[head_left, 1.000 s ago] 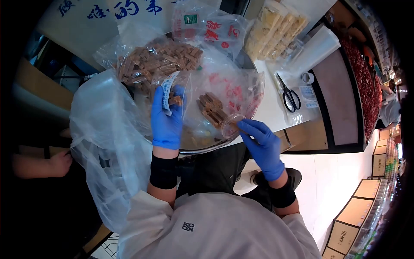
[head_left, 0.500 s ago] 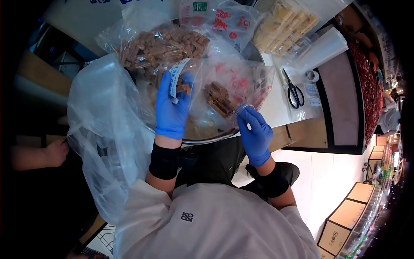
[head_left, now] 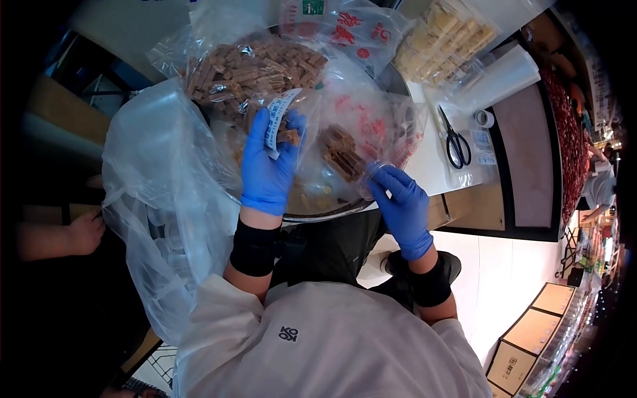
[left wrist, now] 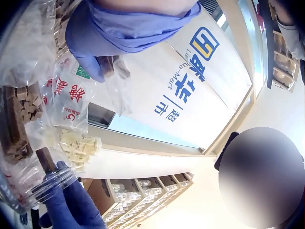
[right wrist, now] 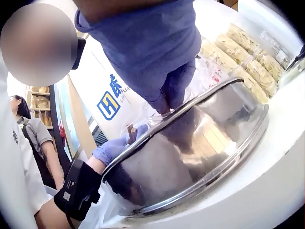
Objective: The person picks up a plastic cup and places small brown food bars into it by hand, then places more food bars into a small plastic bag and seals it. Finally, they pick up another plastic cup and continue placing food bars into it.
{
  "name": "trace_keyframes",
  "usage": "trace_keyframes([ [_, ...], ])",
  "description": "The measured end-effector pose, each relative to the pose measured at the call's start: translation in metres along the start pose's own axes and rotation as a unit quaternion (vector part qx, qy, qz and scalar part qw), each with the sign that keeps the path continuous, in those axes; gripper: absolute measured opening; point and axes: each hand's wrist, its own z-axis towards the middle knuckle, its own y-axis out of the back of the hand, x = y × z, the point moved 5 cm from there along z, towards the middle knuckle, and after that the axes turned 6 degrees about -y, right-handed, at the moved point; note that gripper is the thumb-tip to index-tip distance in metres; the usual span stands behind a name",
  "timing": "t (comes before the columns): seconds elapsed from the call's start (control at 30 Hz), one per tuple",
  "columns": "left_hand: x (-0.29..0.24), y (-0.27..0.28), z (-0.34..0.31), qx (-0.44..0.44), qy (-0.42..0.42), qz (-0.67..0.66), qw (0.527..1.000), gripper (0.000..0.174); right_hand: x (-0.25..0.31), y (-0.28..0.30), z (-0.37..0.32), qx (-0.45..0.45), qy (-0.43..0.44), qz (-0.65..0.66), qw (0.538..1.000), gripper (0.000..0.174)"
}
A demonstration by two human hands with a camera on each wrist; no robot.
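Observation:
My blue-gloved left hand (head_left: 269, 166) grips a clear plastic jar near its white label (head_left: 282, 119); a brown piece (head_left: 289, 136) shows by the fingers. The jar lies sideways over a round metal basin (right wrist: 190, 157). Stacked brown sticks (head_left: 342, 152) show through the plastic toward the mouth. At the threaded jar rim (left wrist: 52, 186) is my blue-gloved right hand (head_left: 403, 202), its fingertips pinching a brown stick (left wrist: 45, 160) at the opening. Beyond both hands, a clear bag holds a heap of similar brown sticks (head_left: 255, 69).
Black scissors (head_left: 456, 142) and a tape roll (head_left: 485, 119) lie on the white counter to the right. Packs of pale yellow food (head_left: 448, 36) stand behind, beside a plastic roll (head_left: 507, 79). A large clear bag (head_left: 162, 199) hangs at left. Another person's arm (head_left: 66, 239) is farther left.
The head view has shifted, moving the scene right and upward in it. My right fingertips have moved closer in at the jar mouth. My left hand keeps its hold.

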Motion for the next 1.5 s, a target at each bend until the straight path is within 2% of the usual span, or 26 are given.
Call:
trace_keyframes([
  [0.1,-0.001,-0.004,-0.002,0.004,0.003,0.005,1.0,0.029,0.0,-0.004,-0.004,0.013,0.041,-0.003,0.999,0.022],
  [0.2,-0.001,-0.005,-0.004,-0.034,0.001,0.008,0.999,0.023,-0.001,-0.009,-0.003,0.056,-0.001,0.027,0.998,0.03],
  [0.27,-0.001,-0.004,-0.002,-0.019,-0.006,0.017,1.0,0.023,-0.002,-0.013,-0.003,0.065,0.064,-0.016,0.996,0.03],
  [0.4,-0.001,-0.005,-0.002,-0.033,-0.011,0.017,0.999,0.024,0.003,-0.011,-0.002,0.063,0.075,-0.008,0.995,0.029],
  [0.47,-0.001,-0.003,-0.002,-0.006,-0.004,0.014,1.0,0.024,-0.002,-0.007,-0.003,0.033,-0.004,-0.002,0.999,0.03],
  [0.6,0.001,-0.004,-0.001,-0.015,-0.001,0.015,1.0,0.024,-0.009,-0.013,0.001,0.061,-0.061,0.034,0.996,0.031],
  [0.7,-0.001,-0.004,-0.004,-0.049,-0.009,0.032,0.998,0.024,-0.009,-0.015,0.003,0.089,-0.012,0.044,0.995,0.032],
  [0.8,0.0,-0.005,-0.002,-0.013,0.0,0.022,1.0,0.024,-0.008,-0.008,0.003,0.088,-0.006,0.063,0.994,0.031],
  [0.9,-0.001,-0.005,-0.003,-0.025,-0.006,0.037,0.999,0.024,-0.01,-0.004,0.0,0.043,-0.005,0.044,0.998,0.027],
  [0.97,-0.001,-0.004,-0.003,-0.019,-0.002,0.037,0.999,0.025,-0.011,-0.01,-0.003,0.063,0.032,-0.017,0.997,0.021],
  [1.07,0.001,-0.002,-0.001,0.006,0.005,0.033,0.999,0.028,0.001,-0.015,0.0,0.035,0.053,-0.054,0.997,0.018],
  [1.17,0.0,-0.002,-0.002,-0.004,0.006,0.033,0.999,0.029,0.004,-0.014,0.003,0.05,0.052,-0.104,0.992,0.018],
  [1.27,0.001,-0.006,-0.003,-0.019,0.01,0.016,1.0,0.03,0.006,-0.011,0.002,0.008,0.034,-0.064,0.997,0.024],
  [1.4,0.002,-0.007,-0.003,-0.01,0.006,0.02,1.0,0.03,-0.002,-0.018,-0.001,0.05,0.027,-0.069,0.996,0.026],
  [1.47,0.002,-0.004,-0.002,-0.014,0.003,0.033,0.999,0.029,-0.001,-0.019,0.001,0.029,0.064,0.023,0.997,0.019],
  [1.5,0.001,-0.002,-0.001,-0.013,0.003,0.033,0.999,0.029,-0.002,-0.018,0.002,0.028,0.064,0.024,0.997,0.019],
])
